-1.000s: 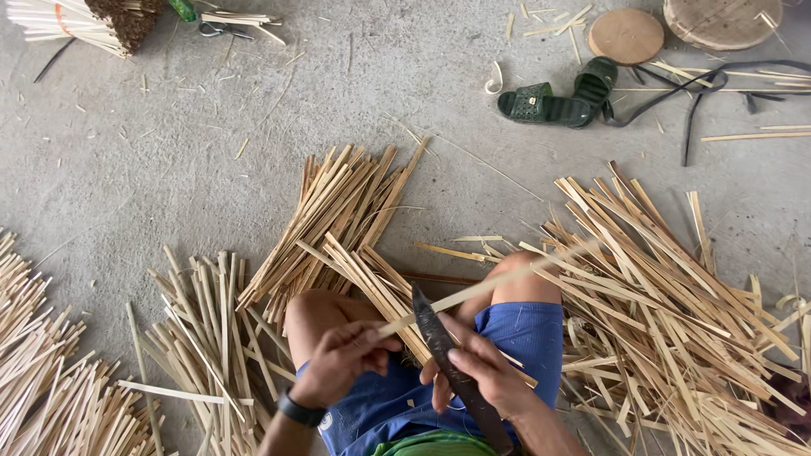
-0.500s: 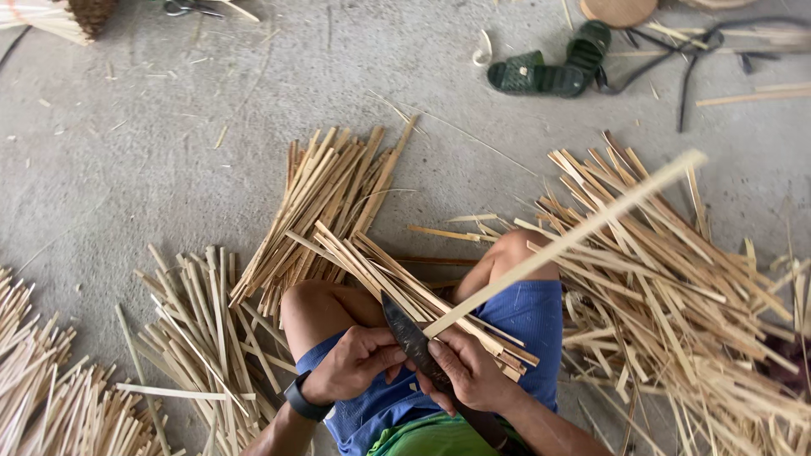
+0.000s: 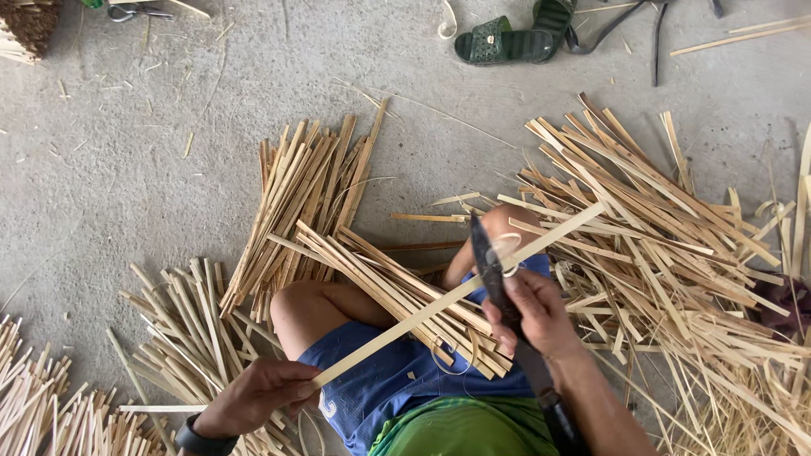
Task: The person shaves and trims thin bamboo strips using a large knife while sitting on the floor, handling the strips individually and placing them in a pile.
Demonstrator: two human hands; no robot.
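Left hand [image 3: 266, 393] closed around the near end of a long bamboo strip [image 3: 456, 295], which runs diagonally up past the right hand [image 3: 536, 317]. Right hand grips a dark knife [image 3: 490, 266], blade against the strip, thin shaving curling there. Loose strip bundle [image 3: 397, 295] lies between the hands, across the lap.

You are viewing an evenly lit scene under soft, diffuse daylight; no single source direction can be determined. The concrete floor [image 3: 169, 169] reads bright grey without glare or blown highlights. Shadows are faint and short, gathering only beneath the bamboo strip piles [image 3: 659, 236] and under the knees. Focus is acceptable across the centre. The knife blade [image 3: 486, 257] and the right hand [image 3: 536, 312] show slight motion softness. Expect mild wide-angle stretching towards the corners and compression smearing in fine strip detail.
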